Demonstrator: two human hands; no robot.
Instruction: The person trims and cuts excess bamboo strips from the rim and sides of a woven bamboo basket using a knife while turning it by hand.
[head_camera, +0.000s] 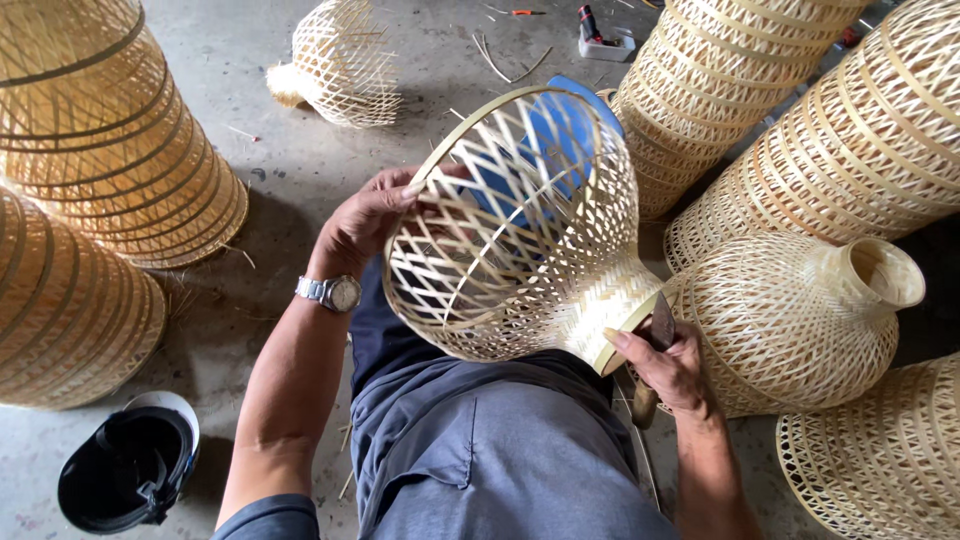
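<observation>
So from my feed the person's got one woven bamboo lampshade (520, 230) propped over the lap, wide rim up and tilted away, narrow neck pointing down to the right. Left hand (370, 220) is curled around the wide rim, fingers closed on it, with one silver wristwatch (332, 292) on that wrist. Right hand (672, 368) is wrapped tight around one knife (655, 345), blade sitting right against the neck end of the shade.

Counting the rest: I see two big stacks of finished shades on the left (110, 140), three more along the right side (850, 150), one loose shade with an open neck (800, 320) just beside the right hand, and one small one (335, 60) further up the concrete floor (280, 190). One dark helmet (125, 465) sits upside down at bottom left.
</observation>
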